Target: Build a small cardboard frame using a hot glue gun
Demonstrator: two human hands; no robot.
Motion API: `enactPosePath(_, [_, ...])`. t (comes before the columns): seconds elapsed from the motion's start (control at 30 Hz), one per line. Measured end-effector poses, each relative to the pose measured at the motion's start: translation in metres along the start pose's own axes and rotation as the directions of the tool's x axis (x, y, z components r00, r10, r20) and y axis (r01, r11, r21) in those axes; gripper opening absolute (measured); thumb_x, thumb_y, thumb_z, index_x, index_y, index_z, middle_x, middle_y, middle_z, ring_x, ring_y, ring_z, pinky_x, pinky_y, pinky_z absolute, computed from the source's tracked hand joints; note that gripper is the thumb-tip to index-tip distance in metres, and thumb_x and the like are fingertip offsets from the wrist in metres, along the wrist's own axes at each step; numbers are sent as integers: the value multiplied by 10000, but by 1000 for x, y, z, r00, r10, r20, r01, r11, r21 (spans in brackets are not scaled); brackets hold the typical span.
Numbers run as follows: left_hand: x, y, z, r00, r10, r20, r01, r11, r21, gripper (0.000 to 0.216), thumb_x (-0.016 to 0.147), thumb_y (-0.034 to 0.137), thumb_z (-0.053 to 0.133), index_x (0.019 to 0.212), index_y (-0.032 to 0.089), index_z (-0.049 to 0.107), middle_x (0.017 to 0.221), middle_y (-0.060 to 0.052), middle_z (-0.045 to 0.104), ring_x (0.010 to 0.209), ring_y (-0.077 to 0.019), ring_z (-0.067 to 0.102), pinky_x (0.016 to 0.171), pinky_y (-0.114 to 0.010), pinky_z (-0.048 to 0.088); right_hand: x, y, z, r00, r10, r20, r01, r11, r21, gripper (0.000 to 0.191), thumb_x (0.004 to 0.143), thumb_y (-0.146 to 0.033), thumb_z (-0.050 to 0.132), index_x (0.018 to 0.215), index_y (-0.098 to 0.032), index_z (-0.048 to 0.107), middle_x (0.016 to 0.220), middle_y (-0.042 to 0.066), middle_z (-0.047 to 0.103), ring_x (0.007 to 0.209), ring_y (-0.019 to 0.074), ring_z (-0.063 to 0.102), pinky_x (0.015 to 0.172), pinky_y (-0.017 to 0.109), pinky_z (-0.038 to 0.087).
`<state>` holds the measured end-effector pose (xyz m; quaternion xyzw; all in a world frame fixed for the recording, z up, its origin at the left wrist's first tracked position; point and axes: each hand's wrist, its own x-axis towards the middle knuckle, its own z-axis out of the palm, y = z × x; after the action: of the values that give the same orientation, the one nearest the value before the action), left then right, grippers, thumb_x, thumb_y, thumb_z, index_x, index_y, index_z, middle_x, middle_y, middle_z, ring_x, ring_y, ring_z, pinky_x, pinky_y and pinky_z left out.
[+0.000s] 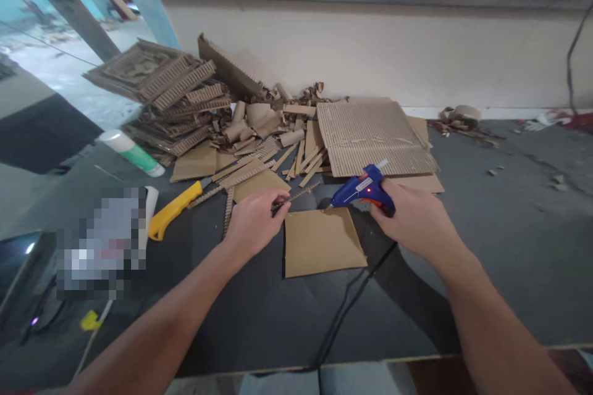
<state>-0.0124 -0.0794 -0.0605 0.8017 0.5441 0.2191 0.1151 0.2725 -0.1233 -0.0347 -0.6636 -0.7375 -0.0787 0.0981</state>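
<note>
My right hand [407, 216] is wrapped round a blue hot glue gun [354, 190] with a lit red light and a pale glue stick out of its back. Its nozzle is at the far edge of a flat cardboard rectangle [324, 244] on the dark table. Between the thumb and fingers of my left hand [259, 216] is a thin corrugated cardboard strip [303, 191], its free end reaching right above the rectangle's far edge. Another cardboard piece [259, 182] lies partly behind my left hand, with corrugated strips beside it.
A yellow utility knife [176, 210], a white and green tube [132, 152] and a blurred-out object [104, 241] lie left. Stacked cardboard frames [171, 92], scraps [259, 120] and a corrugated sheet [375, 139] sit toward the wall. A black cord [345, 302] crosses the table's front.
</note>
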Motion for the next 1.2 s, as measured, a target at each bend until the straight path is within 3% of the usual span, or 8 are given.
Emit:
enactPosePath(0.1, [0, 1, -1, 1000, 31, -6, -31, 1000, 4, 188, 892, 283, 584, 1029, 235, 703, 951, -25, 765, 811, -201, 707, 696, -307, 534, -1, 6, -7, 1000, 19, -23, -20, 999, -30, 197, 802, -362, 582, 921, -206, 595, 652, 32, 621, 548, 198, 546, 500, 274, 265])
enactPosePath(0.23, [0, 1, -1, 998, 61, -5, -60, 998, 9, 194, 909, 288, 551, 1011, 231, 707, 985, -34, 760, 832, -200, 707, 692, -300, 535, -3, 6, -15, 992, 20, -125, -13, 998, 58, 236, 821, -444, 569, 805, -209, 560, 639, 36, 606, 577, 208, 562, 529, 283, 323])
enactPosePath(0.43, [0, -1, 0, 998, 59, -1, -59, 998, 15, 185, 913, 270, 549, 1012, 236, 701, 994, -29, 756, 861, -211, 705, 696, -308, 531, -19, -18, 0, 971, 144, -192, -107, 976, 191, 414, 832, -585, 588, 973, -195, 573, 686, 45, 655, 603, 234, 617, 538, 288, 373])
enactPosePath(0.63, [0, 0, -2, 998, 67, 10, -68, 998, 14, 180, 917, 274, 550, 1011, 243, 700, 989, -24, 756, 838, -211, 706, 687, -315, 535, -30, -21, 23, 939, 149, -310, -101, 981, 167, 289, 846, -478, 559, 911, -197, 570, 734, 71, 671, 637, 237, 635, 520, 285, 375])
enactPosePath(0.87, [0, 2, -3, 998, 60, 2, -60, 998, -1, 161, 906, 262, 564, 991, 229, 697, 971, -31, 759, 867, -217, 705, 701, -313, 531, -28, -7, 18, 923, 141, -357, -106, 988, 115, 132, 805, -339, 555, 800, -207, 548, 658, 42, 637, 605, 210, 614, 549, 281, 378])
enactPosePath(1.2, [1, 2, -2, 1000, 29, 11, -29, 999, 18, 146, 900, 263, 587, 988, 236, 701, 952, -2, 753, 836, -201, 692, 706, -307, 505, -30, 7, 21, 909, 89, -407, -80, 996, 39, 141, 807, -335, 594, 823, -195, 609, 659, 28, 655, 556, 177, 588, 519, 264, 358])
